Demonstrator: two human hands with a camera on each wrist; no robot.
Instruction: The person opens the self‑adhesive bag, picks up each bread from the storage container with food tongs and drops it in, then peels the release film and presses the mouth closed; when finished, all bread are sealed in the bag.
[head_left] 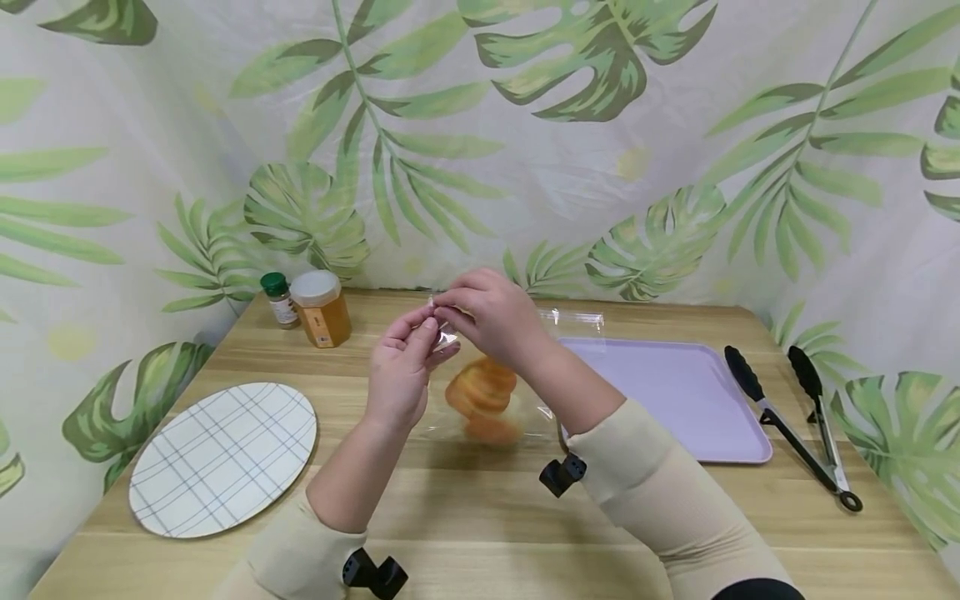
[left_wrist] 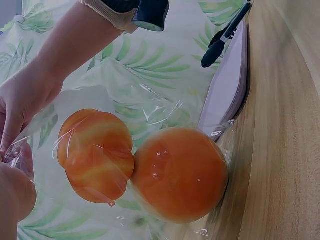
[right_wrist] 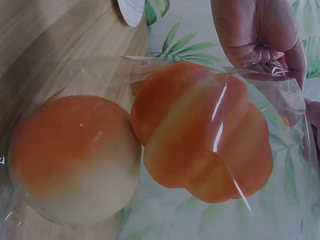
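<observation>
Pinching the crinkled upper edge of a clear, glossy plastic bag [left_wrist: 162, 112] with the left hand [head_left: 399, 379], thumb against fingers, to the left of a lilac, round-cornered rectangular tray [head_left: 663, 400]. Pinching the same film with the right hand [head_left: 497, 318], also left of the tray but nearer to it, fingertips close beside those of the left hand. Inside the bag, left of the tray: a golden-orange, lobed and twisted bread roll [right_wrist: 202, 132] above a smooth, round bun [right_wrist: 75, 160], orange-brown on one side and cream on the other, the two touching. Cannot tell hanging from resting at the bag's lower end. On both forearms, beige sleeves [head_left: 637, 458] with small black cameras [head_left: 562, 475].

Well to the left of the tray, a white, round-edged plate [head_left: 225, 458] with thin blue-grey crossing lines. Farther back on that same side, an amber jar [head_left: 327, 322] with a whitish lid, just beside a small bottle [head_left: 282, 307] with a green cap. Right of the tray, spread black-and-silver tongs [head_left: 799, 450]. Beneath the tray, a pale wood-grain table [head_left: 450, 533]; behind it, a white cloth [head_left: 555, 167] with green leaves.
</observation>
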